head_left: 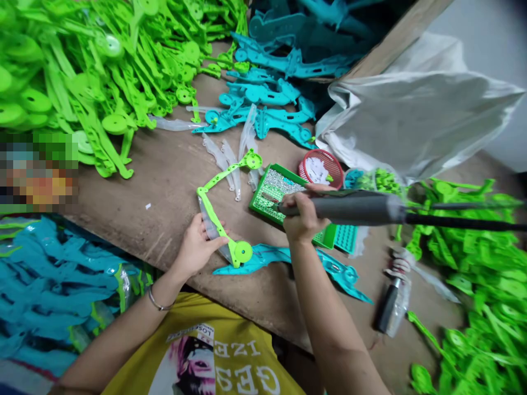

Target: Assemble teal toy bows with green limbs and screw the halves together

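Observation:
My left hand (pixel 197 247) grips a bright green jointed plastic arm (pixel 214 219), thumb over its lower section and fingers at a translucent strip (pixel 207 218) lying along it. The arm's round end (pixel 242 252) rests at a long blue plastic part (pixel 272 255) on the table. My right hand (pixel 304 216) is closed around a grey electric screwdriver (pixel 354 209), held level with its tip pointing left. That tip is over a green basket (pixel 330 239) holding small silvery screws (pixel 278 180).
Green parts pile up at the back left (pixel 135 71) and right (pixel 486 296). Blue parts (pixel 263 118) lie behind, with translucent strips (pixel 218 153) nearby. A red basket (pixel 304 164), a white sack (pixel 411 109) and a black-handled tool (pixel 387 307) are to the right. More blue parts (pixel 61 291) lie lower left.

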